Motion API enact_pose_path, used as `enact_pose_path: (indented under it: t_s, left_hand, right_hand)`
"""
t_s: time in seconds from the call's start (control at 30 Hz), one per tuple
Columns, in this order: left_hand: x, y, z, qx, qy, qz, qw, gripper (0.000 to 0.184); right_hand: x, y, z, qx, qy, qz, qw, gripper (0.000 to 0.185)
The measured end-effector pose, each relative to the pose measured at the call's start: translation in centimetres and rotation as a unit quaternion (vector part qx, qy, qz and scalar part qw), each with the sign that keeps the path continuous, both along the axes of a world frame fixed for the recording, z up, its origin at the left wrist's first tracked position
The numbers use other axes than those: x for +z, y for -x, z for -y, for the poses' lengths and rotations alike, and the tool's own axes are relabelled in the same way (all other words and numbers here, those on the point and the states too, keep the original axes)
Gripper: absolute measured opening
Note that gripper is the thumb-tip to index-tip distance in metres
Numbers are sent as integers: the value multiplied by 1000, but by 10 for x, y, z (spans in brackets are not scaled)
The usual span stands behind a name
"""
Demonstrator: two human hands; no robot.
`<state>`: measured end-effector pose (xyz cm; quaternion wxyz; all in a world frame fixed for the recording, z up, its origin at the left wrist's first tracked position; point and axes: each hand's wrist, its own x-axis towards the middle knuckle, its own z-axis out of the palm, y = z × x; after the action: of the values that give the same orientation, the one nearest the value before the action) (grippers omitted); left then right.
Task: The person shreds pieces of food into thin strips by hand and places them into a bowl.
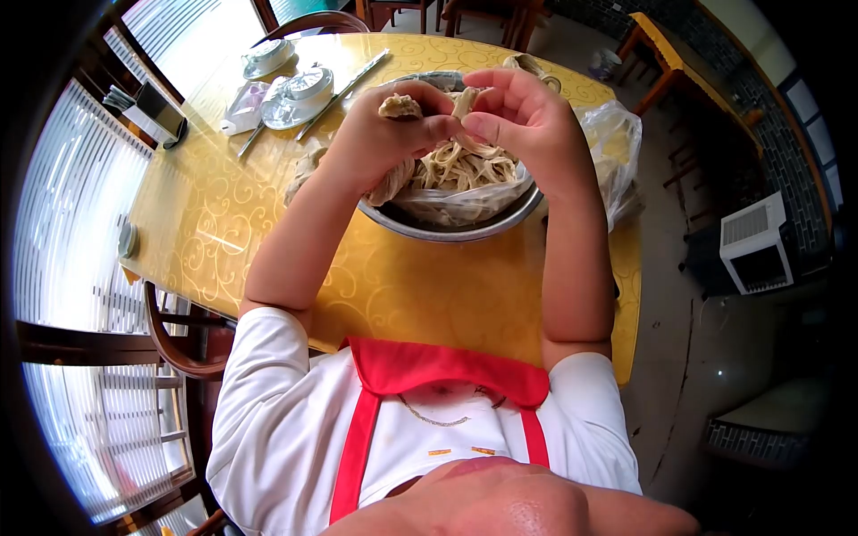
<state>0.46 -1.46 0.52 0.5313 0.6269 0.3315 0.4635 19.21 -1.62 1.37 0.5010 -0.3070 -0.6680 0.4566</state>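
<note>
Over the yellow, scroll-patterned tabletop (223, 214), I see a person in a white shirt and red apron (447, 371) working with both hands above a metal bowl (447, 236). The bowl, lined with a plastic bag (465, 208), holds a heap of pale strips (465, 168). The left hand (398, 132) has its grip curled closed around a pale clump (399, 107) that pokes out of the fist. The right hand (523, 116) is loosely curved, thumb and fingers partly apart; a pale piece (464, 103) stands between the two hands, though I cannot tell whether that grip pinches it. Just beside the bowl on the right sits a clear bag (619, 138); a lidded cup (309, 83) stands beyond the left hand.
</note>
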Motion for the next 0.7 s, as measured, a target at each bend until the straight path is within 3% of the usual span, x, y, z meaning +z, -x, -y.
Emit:
enact_pose_path:
  t_s: [0.2,0.4,0.6,0.7]
  left_hand:
    - [-3,-1,-1,-17,-1,54,998,20]
    - [1,-4,2,55,-24,-31,998,16]
    - [-6,-4,-3,152,-273,-163,936,14]
    - [-7,-2,-7,149,-249,-182,939,14]
  right_hand:
    - [0,-1,2,17,45,17,999,17]
    - [0,5,3,-47,7,76,996,13]
    - [-15,10,-8,-89,-79,119,986,12]
    - [-18,9,-9,-92,-93,118,984,11]
